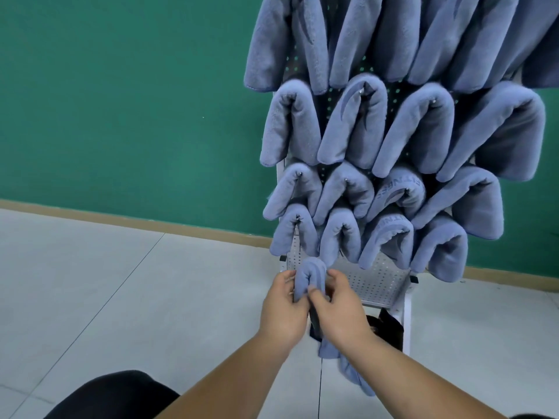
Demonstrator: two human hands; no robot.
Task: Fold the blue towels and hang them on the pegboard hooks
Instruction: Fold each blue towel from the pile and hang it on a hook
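Observation:
A white pegboard (375,279) stands against the green wall, with several folded blue towels (354,122) draped over its hooks in rows. At the board's lower left corner, a folded blue towel (311,272) is bent over in an arch. My left hand (284,309) grips its left side and my right hand (338,306) pinches its right side. The towel's loose ends (348,367) hang down below my right wrist. Any hook under this towel is hidden.
The lower part of the pegboard shows bare holes to the right of my hands. A dark object (384,328) sits under the board between its white legs. Grey floor tiles (121,282) spread to the left. My dark-clothed knee (115,394) is at bottom left.

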